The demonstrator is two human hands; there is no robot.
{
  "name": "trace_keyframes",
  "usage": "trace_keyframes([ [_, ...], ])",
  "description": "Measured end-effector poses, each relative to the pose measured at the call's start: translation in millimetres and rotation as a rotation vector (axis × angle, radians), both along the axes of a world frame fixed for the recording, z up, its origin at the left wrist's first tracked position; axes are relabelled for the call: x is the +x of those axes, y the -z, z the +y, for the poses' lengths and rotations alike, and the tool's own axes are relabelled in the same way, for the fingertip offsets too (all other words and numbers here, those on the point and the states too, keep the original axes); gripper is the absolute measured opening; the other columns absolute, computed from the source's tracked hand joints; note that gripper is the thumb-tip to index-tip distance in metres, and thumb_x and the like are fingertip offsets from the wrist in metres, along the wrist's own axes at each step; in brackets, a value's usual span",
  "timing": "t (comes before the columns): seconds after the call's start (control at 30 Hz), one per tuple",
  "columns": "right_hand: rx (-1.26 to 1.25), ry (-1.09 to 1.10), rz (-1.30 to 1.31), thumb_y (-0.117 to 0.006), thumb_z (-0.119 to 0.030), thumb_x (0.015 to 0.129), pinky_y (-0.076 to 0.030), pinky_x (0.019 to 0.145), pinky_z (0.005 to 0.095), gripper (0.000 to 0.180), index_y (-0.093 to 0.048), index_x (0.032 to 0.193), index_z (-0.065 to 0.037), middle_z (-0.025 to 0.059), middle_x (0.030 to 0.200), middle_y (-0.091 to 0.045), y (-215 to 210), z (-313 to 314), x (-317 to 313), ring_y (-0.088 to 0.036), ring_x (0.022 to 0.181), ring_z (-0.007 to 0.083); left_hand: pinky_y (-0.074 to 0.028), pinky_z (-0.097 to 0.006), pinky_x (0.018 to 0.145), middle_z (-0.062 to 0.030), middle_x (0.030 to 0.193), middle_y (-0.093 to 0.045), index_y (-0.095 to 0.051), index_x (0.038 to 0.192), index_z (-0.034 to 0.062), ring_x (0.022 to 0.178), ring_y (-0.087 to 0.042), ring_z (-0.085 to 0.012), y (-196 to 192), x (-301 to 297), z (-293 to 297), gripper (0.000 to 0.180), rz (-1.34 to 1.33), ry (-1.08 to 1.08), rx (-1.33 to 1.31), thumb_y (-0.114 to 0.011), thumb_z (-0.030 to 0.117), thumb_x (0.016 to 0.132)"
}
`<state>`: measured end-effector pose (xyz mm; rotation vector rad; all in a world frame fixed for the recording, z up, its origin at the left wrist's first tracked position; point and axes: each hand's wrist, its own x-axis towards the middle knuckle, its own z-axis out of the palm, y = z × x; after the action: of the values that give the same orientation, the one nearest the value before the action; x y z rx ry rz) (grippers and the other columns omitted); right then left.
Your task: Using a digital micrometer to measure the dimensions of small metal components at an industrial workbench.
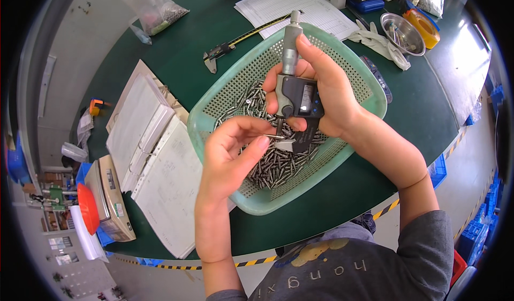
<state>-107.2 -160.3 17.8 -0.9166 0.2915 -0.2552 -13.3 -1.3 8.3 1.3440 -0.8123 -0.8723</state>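
Note:
My right hand [333, 89] is closed round a digital micrometer [299, 96], its thimble end pointing away from me and its measuring jaws toward me. Between the thumb and fingertips of my left hand [231, 154] is a small metal pin [275, 136], held at the micrometer's jaws. Whether the jaws touch the pin I cannot tell. Both hands are above a light green perforated plastic basket [257, 206]. Many small metal pins [273, 168] lie heaped in the basket, partly hidden by my hands and the micrometer.
An open ring binder [170, 194] lies left of the basket, beside a scale [114, 196]. Beyond the basket are a caliper [227, 48] and printed sheets [300, 6]. White gloves [381, 45], a metal bowl [404, 33] and a tape roll [423, 25] sit at the far right.

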Motion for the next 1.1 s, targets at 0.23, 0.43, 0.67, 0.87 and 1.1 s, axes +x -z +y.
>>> trace_keyframes([
  [0.23, -0.182, 0.080, 0.010, -0.022, -0.054, 0.089, -0.037, 0.036, 0.0215, 0.064, -0.056, 0.085, 0.000, 0.0134, 0.065, -0.058, 3, 2, 2, -0.047, 0.041, 0.0126, -0.043, -0.033, 0.073, -0.0100, 0.082, -0.059, -0.061, 0.081, 0.0027, 0.080, -0.056, -0.0269, 6, 34, 9, 0.013, -1.044, -0.387, 0.302, -0.061, 0.001, 0.069],
  [0.43, -0.169, 0.095, 0.020, -0.016, -0.048, 0.091, -0.038, 0.036, 0.0214, 0.063, -0.054, 0.088, 0.002, 0.0137, 0.066, -0.058, 3, 0, 2, -0.045, 0.040, 0.0133, -0.040, -0.036, 0.071, -0.0074, 0.078, -0.055, -0.063, 0.079, 0.0040, 0.080, -0.052, -0.0272, 18, 19, -1, 0.013, -1.312, -0.140, 0.397, -0.063, 0.002, 0.066],
  [0.67, -0.092, 0.050, 0.002, -0.018, -0.052, 0.089, -0.038, 0.037, 0.0205, 0.065, -0.054, 0.088, 0.003, 0.0138, 0.066, -0.058, 8, 0, 3, -0.046, 0.039, 0.0139, -0.040, -0.038, 0.066, -0.0079, 0.070, -0.053, -0.062, 0.068, 0.0032, 0.075, -0.052, -0.0273, 30, 22, -1, 0.003, -1.467, -0.095, 0.567, -0.063, 0.005, 0.066],
  [0.87, -0.093, 0.068, 0.012, -0.018, -0.050, 0.090, -0.037, 0.037, 0.0218, 0.065, -0.054, 0.089, 0.004, 0.0133, 0.066, -0.058, 7, 0, -2, -0.044, 0.038, 0.0141, -0.043, -0.034, 0.062, -0.0091, 0.069, -0.055, -0.059, 0.073, 0.0014, 0.069, -0.055, -0.0244, 28, 18, -6, 0.006, -1.262, -0.197, 0.334, -0.061, 0.003, 0.068],
  [1.1, 0.117, -0.083, -0.135, -0.017, -0.049, 0.090, -0.040, 0.039, 0.0240, 0.063, -0.053, 0.092, 0.004, 0.0166, 0.071, -0.058, 5, -1, 0, -0.049, 0.046, 0.0165, -0.044, -0.020, 0.061, -0.0030, 0.077, -0.059, -0.057, 0.081, 0.0004, 0.068, -0.054, -0.0076, 17, 1, -8, 0.007, -0.013, -0.099, -0.023, -0.061, 0.003, 0.076],
])
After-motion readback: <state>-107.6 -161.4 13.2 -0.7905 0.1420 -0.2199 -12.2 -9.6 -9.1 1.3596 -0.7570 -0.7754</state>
